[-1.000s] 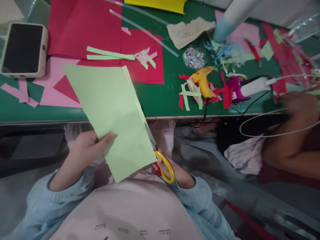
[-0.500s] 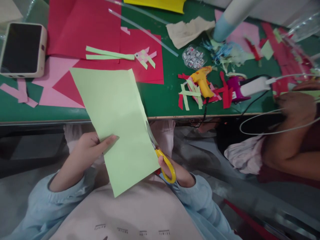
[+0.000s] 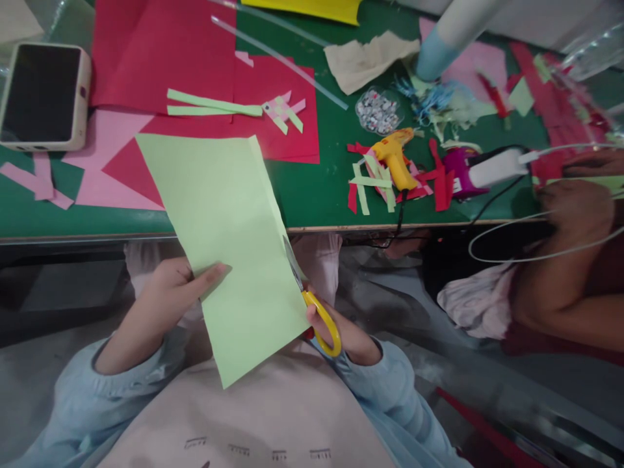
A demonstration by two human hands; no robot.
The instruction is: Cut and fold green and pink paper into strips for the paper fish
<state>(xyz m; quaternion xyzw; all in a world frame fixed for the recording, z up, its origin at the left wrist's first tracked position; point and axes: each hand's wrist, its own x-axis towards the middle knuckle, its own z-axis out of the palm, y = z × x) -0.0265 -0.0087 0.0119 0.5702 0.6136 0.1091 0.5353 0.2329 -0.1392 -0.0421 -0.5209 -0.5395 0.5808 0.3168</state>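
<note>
Forearms point(image 3: 127, 338) angled up and inward from light blue sleeves point(image 3: 92, 390), so you're working over your lap, near side of the bench point(image 3: 312, 195). Your left hand point(image 3: 173, 286) is closed on the left edge of the light green sheet point(image 3: 234, 227), thumb flat on top, fingers tucked out of sight behind. Your right hand point(image 3: 344, 331) is curled round the yellow handle of the scissors point(image 3: 322, 318), blade up against the sheet's right edge; can't tell how wide the blades are.

The sheet's tilted, top end overlapping the bench in view, though I can't tell if it's touching. Bench is green and pretty busy: red paper point(image 3: 166, 52) with a woven fish point(image 3: 281, 109) on it, a white-framed device point(image 3: 43, 97) far left, a yellow glue gun point(image 3: 397, 162) on paper strips to the right. Off right, another person's hand point(image 3: 580, 201) is at the bench, and there's grey floor point(image 3: 390, 299) below.
</note>
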